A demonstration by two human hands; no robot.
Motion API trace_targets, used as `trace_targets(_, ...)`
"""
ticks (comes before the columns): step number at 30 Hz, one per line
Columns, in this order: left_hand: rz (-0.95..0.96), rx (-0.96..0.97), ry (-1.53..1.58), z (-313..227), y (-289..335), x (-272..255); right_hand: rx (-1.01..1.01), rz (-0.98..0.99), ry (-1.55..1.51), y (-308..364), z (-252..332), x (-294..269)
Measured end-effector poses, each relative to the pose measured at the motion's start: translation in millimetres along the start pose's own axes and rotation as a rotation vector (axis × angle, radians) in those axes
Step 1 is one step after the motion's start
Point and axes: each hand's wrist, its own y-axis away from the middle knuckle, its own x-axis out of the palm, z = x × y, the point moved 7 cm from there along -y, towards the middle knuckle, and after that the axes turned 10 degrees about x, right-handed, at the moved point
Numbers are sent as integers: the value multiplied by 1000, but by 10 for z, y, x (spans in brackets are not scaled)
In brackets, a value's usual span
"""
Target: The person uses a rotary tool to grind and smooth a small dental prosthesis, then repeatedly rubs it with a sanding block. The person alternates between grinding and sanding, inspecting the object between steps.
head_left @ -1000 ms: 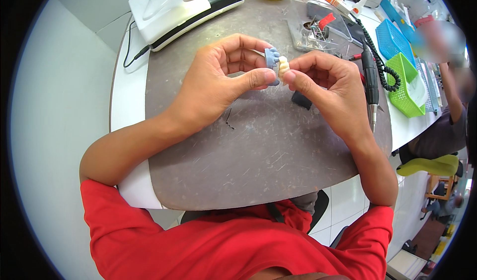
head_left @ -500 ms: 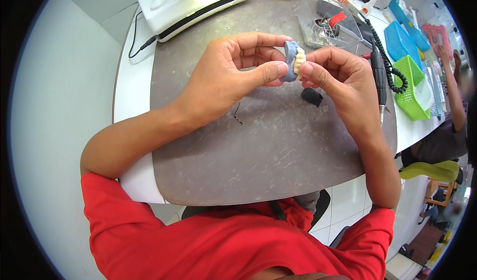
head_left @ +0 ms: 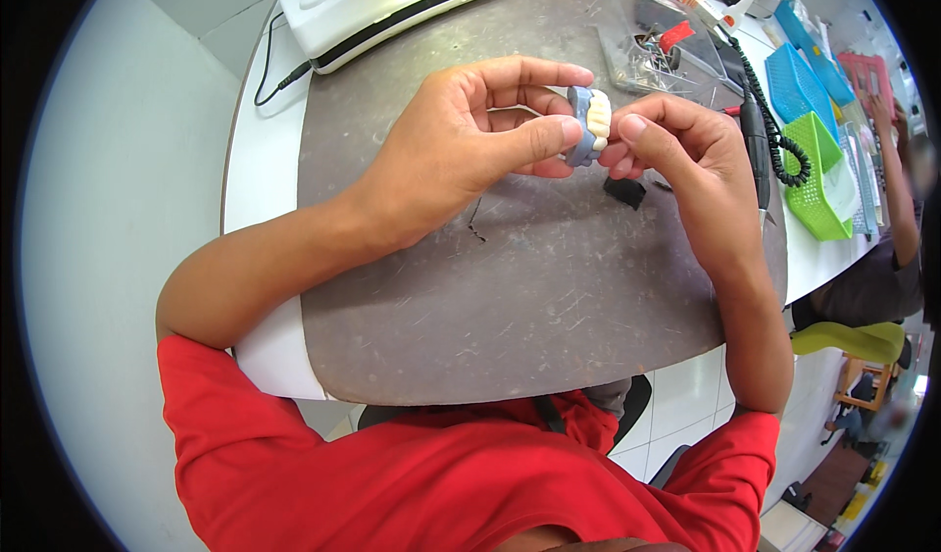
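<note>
Between its fingers and thumb, my left hand [head_left: 480,130] holds a small blue-grey dental model [head_left: 580,125] upright above the bench. A row of cream-coloured false teeth [head_left: 599,116] sits along the model's right side. Close by on the right is my right hand [head_left: 676,145], its fingers half curled and its thumb lifted off the teeth. Nothing shows in its grasp, though its fingertips are right beside the lower teeth; whether they touch is hard to tell. Below the hands lies a small black piece [head_left: 624,192] on the grey-brown bench top [head_left: 510,317].
A white device [head_left: 382,13] with a cable stands far left. Far right are a clear box of small metal tools [head_left: 652,62], a black handpiece [head_left: 755,150] with a coiled cord, and green [head_left: 817,175] and blue baskets [head_left: 799,86]. Another person's arm [head_left: 890,170] shows beyond.
My right thumb has come away from the teeth, and my right hand has shifted slightly right. The model has turned a little, so the teeth show more fully.
</note>
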Motion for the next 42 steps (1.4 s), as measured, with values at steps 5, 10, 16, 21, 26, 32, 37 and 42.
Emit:
trace_targets(5, -10, -22, 11, -1, 4, 4, 62, 21, 50, 23, 11, 8)
trace_targets(10, -7, -27, 7, 31, 18, -4, 69, 31, 51, 23, -17, 43)
trace_targets(16, -16, 84, -83, 25, 7, -11, 60, -5, 125, 10, -28, 28)
trace_targets(21, 40, 135, -222, -9, 1, -9, 8, -77, 91, 5, -8, 4)
trace_targets(26, -9, 111, -179, -13, 7, 2, -51, -119, 183, 35, 40, 18)
trace_targets(32, -12, 168, -247, -34, 14, -16, -110, -140, 221, 62, 107, 49)
trace_targets(37, -5, 189, -271, -52, 17, -20, -117, -140, 209, 71, 117, 55)
trace_targets(42, -27, 177, -254, -59, 21, -5, -68, -127, 113, 48, 58, 62)
